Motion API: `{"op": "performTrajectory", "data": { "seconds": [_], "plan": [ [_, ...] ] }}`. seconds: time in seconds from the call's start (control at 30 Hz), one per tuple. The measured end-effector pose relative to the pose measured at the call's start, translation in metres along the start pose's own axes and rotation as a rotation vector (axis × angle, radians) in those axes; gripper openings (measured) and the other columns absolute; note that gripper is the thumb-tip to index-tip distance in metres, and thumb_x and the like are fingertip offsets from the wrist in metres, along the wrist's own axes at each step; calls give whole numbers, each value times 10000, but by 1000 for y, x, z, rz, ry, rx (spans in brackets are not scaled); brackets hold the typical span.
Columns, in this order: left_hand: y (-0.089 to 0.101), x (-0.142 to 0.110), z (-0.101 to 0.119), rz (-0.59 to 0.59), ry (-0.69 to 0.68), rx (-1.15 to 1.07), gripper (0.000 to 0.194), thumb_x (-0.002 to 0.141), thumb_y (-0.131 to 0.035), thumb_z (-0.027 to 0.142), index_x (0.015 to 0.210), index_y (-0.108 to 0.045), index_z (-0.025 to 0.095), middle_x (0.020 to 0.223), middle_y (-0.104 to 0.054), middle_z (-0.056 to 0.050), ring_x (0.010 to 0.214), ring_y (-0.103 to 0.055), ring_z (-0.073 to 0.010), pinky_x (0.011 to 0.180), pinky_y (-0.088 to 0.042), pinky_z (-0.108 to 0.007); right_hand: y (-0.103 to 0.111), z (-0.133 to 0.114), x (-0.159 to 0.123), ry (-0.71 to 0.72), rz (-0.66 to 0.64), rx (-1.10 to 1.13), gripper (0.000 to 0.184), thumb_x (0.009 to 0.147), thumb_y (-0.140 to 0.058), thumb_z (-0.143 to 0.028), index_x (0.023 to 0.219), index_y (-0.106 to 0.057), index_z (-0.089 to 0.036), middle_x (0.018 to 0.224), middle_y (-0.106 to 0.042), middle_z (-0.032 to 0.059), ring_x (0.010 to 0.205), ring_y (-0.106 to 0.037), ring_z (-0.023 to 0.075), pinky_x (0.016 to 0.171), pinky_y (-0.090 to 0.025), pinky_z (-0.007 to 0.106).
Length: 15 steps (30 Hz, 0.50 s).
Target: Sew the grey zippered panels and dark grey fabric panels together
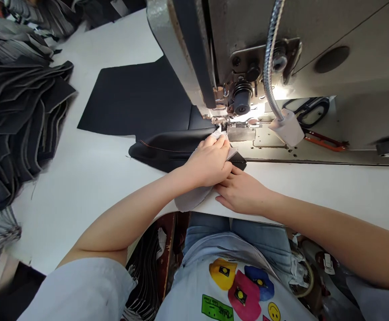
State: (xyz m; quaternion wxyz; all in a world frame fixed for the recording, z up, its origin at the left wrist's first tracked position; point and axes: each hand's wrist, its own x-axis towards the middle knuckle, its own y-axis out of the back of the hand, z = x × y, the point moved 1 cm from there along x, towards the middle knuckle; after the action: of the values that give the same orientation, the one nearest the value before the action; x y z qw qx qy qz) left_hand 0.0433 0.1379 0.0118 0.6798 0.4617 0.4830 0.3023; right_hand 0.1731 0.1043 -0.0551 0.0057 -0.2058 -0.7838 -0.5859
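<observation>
A black leather-like panel (pixel 134 98) with an orange-stitched seam lies on the table, its right end under the presser foot (pixel 221 126) of a sewing machine (pixel 167 35). My left hand (pixel 210 161) is closed on a folded piece with a grey backing (pixel 191 199), fingertips just in front of the needle area. Close below, my right hand (pixel 243 189) grips the edge of this same piece, its fingers partly hidden under my left hand. The grey side hangs slightly over the table's front edge.
Stacked black cut pieces (pixel 17 116) lie at the left, with grey ones (pixel 20 40) behind. On the machine bed are black-handled scissors (pixel 314 113) and an orange-red tool (pixel 326 140). A white lamp head (pixel 287 128) hangs from a flexible metal tube. The white tabletop (pixel 80 191) curves in front.
</observation>
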Motion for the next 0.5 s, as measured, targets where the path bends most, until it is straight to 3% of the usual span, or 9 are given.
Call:
{"op": "performTrajectory", "data": {
  "seconds": [0.23, 0.37, 0.5],
  "plan": [
    [-9, 5, -6, 138, 11, 142, 472, 834, -459, 121, 1292, -545, 49, 1396, -546, -195, 1182, -510, -359, 962, -453, -477, -9, 1, 24, -147, -155, -18, 440, 969, -519, -433, 1072, -751, -73, 939, -760, 157, 1005, -646, 318, 1013, -401, 483],
    [-9, 3, -13, 155, -123, 100, 285, 869, -412, 67, 1016, -654, 104, 1096, -669, -135, 1023, -578, -282, 900, -480, -383, -8, 1, 33, -154, -167, 13, 453, 959, -525, -423, 1098, -746, -53, 962, -760, 177, 1042, -640, 328, 1036, -374, 488],
    [-11, 5, -19, 221, -222, 64, 304, 893, -371, 50, 898, -659, 147, 967, -684, -90, 891, -598, -229, 858, -498, -343, -11, -4, 43, -227, -171, 73, 447, 946, -547, -412, 1153, -735, -64, 1058, -752, 187, 1109, -625, 350, 1014, -388, 493]
  ]
}}
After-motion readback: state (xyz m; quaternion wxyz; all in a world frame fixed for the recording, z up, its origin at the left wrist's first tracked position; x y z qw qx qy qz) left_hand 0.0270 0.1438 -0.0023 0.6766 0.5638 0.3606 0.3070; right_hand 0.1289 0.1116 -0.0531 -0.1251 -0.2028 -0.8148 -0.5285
